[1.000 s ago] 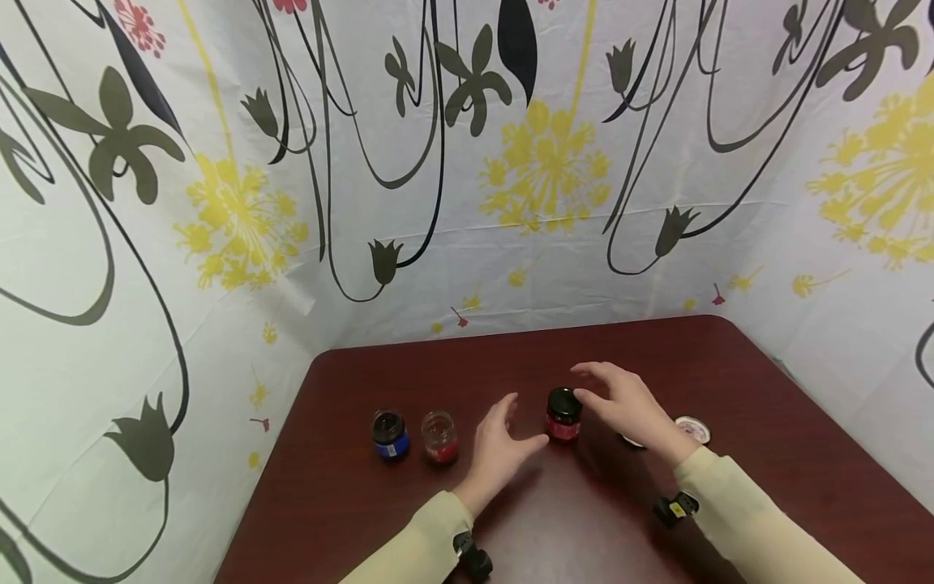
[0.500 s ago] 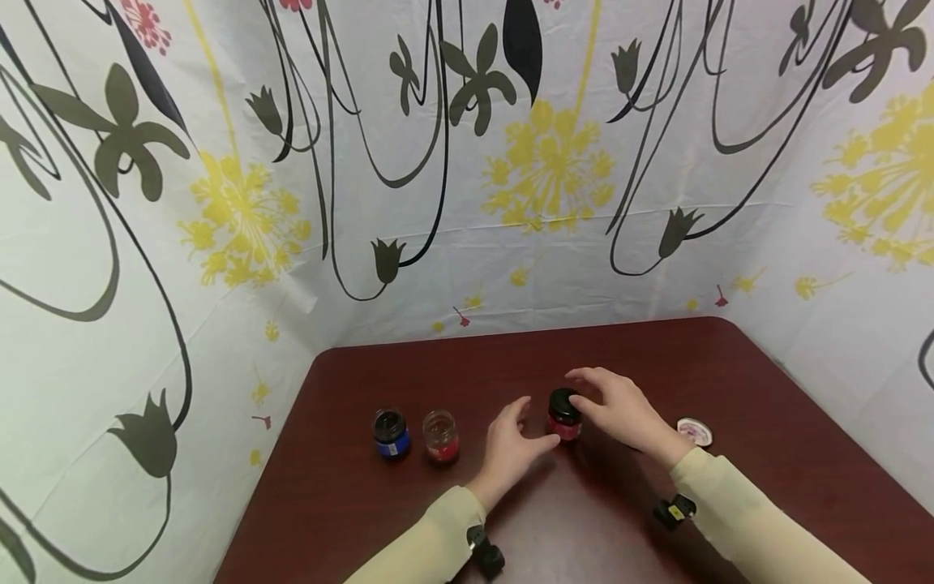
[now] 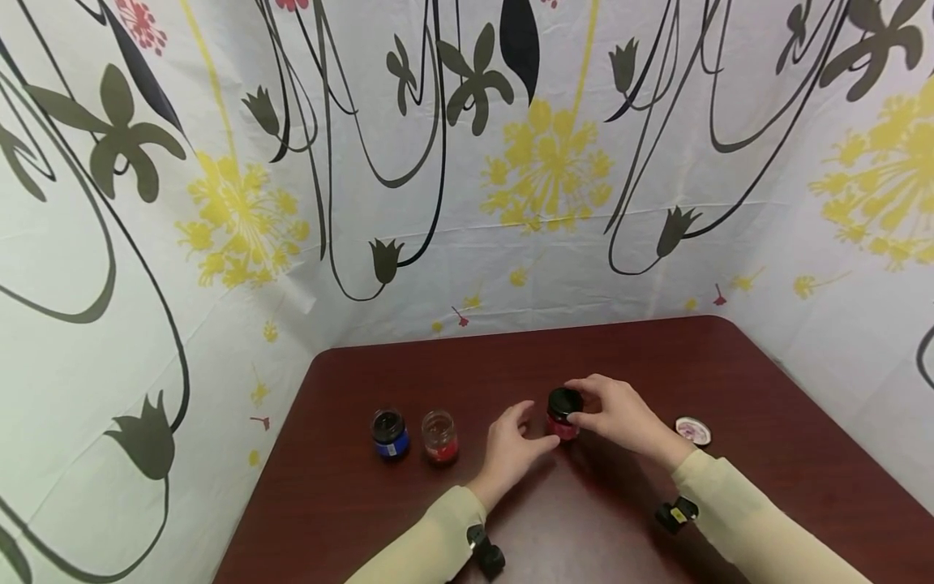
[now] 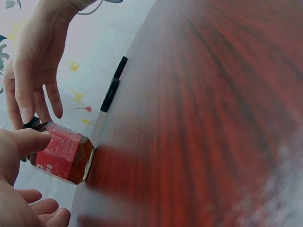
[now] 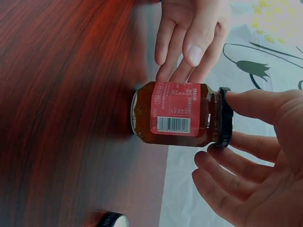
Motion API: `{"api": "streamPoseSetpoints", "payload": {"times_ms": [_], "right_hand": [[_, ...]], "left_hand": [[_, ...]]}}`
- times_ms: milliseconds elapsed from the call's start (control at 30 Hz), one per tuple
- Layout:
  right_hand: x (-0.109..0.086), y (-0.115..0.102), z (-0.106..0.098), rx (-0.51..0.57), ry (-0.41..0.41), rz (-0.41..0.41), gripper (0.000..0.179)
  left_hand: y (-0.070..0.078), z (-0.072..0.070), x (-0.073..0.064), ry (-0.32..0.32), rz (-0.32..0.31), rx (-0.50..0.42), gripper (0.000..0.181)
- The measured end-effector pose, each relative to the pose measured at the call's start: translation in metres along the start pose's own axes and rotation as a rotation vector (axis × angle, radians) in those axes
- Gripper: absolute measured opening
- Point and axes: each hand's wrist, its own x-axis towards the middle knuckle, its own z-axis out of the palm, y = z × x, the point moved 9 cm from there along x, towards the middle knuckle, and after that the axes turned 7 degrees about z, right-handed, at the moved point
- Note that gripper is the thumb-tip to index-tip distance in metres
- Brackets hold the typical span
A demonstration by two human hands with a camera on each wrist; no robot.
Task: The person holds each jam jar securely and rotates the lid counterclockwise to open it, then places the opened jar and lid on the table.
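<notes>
A glass jar (image 5: 177,114) with a red label and amber-brown contents stands upright on the table. My right hand (image 3: 620,418) pinches its black lid (image 5: 225,123) between thumb and fingers. Beside the jar, to its left, my left hand (image 3: 507,446) is spread with thumb and fingers apart. Its thumb lies close in front of the label, overlapping it in the left wrist view, and its index fingertip is apart from the glass in the head view.
Left of the hands stand two lidless jars, one with a blue label (image 3: 391,442) and a clear one with a red label (image 3: 441,446). A loose lid (image 3: 693,431) lies upturned to the right; the left wrist view shows another lid (image 4: 110,95) near it. Patterned cloth (image 3: 467,178) hangs behind the table.
My left hand has moved right, nearer the jar. My right hand has come down and its thumb and fingers have closed around the black lid. The jar stays in place.
</notes>
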Motion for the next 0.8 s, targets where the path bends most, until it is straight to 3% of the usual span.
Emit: {"api": "streamPoseSetpoints", "payload": {"times_ms": [367, 800], "right_hand": [[0.0025, 0.0062, 0.0002, 0.011, 0.038, 0.048, 0.052], [0.0041, 0.0084, 0.0050, 0.029, 0.097, -0.028, 0.052]], "left_hand": [[-0.0006, 0.0042, 0.0008, -0.028, -0.006, -0.005, 0.072], [0.0023, 0.0061, 0.0005, -0.042, 0.020, 0.010, 0.073]]}}
